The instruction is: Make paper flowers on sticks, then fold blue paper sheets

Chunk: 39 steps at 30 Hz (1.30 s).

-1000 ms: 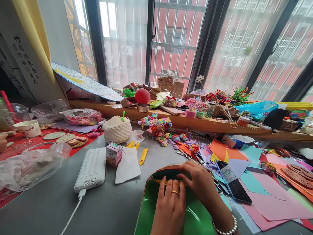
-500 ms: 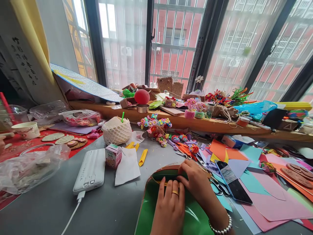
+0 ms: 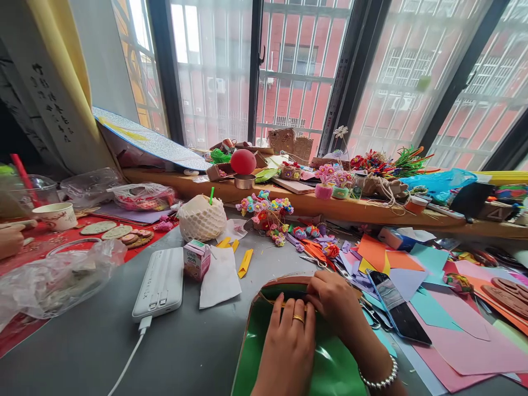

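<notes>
A green, glossy board with a brown rim (image 3: 336, 374) lies in front of me at the table's near edge. My left hand (image 3: 286, 344), with a gold ring, rests on it with fingers stretched out flat. Under those fingertips a thin sliver of a yellow paper strip (image 3: 284, 304) shows; most of it is hidden. My right hand (image 3: 335, 302), wearing a beaded bracelet, is closed in a pinch beside the left fingertips, at the strip's right end. Folded yellow paper pieces (image 3: 245, 263) lie beyond, on the grey table (image 3: 198, 352).
To the left are a white power bank (image 3: 159, 283) with its cable, a small carton (image 3: 197, 260) and a white napkin (image 3: 220, 278). Scissors (image 3: 373, 316), a phone (image 3: 398, 308) and coloured paper (image 3: 457, 344) crowd the right. Another person's hand (image 3: 11, 242) shows at far left.
The view has shifted slightly, so everything sits a little further right. Both hands keep nearly the same pose over the green board, the left fingers still flat and the right still pinched.
</notes>
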### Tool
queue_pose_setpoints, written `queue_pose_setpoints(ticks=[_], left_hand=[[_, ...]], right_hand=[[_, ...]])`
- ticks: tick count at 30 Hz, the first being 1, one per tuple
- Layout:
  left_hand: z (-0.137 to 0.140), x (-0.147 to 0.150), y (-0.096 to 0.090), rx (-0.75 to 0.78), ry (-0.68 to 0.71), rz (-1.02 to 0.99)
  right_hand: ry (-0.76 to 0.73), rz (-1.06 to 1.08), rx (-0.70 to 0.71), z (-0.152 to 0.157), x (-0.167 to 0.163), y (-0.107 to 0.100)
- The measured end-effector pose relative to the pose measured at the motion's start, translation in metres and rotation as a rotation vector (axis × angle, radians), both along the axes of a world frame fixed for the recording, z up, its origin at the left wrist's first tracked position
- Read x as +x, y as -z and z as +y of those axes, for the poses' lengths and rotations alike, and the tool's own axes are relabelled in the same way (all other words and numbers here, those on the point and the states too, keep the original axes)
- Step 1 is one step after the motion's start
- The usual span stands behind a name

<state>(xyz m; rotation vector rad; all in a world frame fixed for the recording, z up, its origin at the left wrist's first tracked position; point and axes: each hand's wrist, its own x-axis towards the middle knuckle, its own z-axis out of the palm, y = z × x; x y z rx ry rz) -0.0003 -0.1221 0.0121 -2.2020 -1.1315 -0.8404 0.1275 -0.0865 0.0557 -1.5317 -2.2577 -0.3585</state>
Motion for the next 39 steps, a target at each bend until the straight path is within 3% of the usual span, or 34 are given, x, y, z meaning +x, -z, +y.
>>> queue_pose_setpoints(ticks=[4,16,23,32,39], left_hand=[[0.001,-0.004,-0.003,-0.047,0.022,0.032],[-0.002,-0.006,-0.019,-0.191,0.024,0.13],[-0.005,-0.006,-0.027,-0.205,0.011,0.144],[-0.003,-0.008,-0.017,-0.207,0.024,0.116],[-0.005,-0.007,-0.017,-0.24,0.027,0.147]], right_hand=[[0.001,-0.011,0.016,-0.001,0.0,-0.002],[-0.002,-0.13,-0.15,0.0,-0.003,-0.023],[-0.055,-0.155,-0.028,0.001,-0.002,-0.021],[-0.161,0.038,0.133,-0.012,0.013,0.01],[-0.248,-0.062,0.184,-0.014,0.024,0.013]])
